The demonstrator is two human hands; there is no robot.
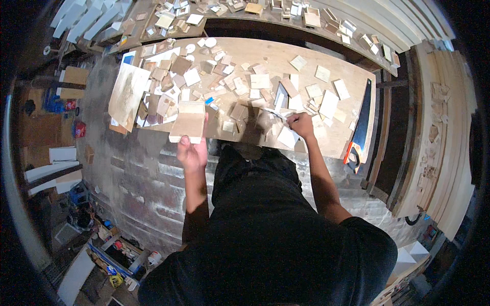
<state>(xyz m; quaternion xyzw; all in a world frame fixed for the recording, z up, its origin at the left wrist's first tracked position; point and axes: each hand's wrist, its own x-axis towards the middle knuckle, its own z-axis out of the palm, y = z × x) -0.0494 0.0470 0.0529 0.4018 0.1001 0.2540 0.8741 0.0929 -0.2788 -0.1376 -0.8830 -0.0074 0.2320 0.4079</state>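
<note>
My left hand is closed round a small box-like piece of pale wood, held up at the table's near edge with the thumb on its lower side. Farther right, my right hand is curled into a closed grip low over the table. A thin stick-like thing sticks out of it toward the left; its kind is too small to tell. Beside that hand lie a white flat piece and a brown wooden block. A dark shadow falls between my hands.
Many loose wood offcuts cover the wooden table. An orange-handled handsaw lies along its right end. Small wooden boxes stand on a shelf behind. Long boards are stacked at right, and a toolbox sits at lower left.
</note>
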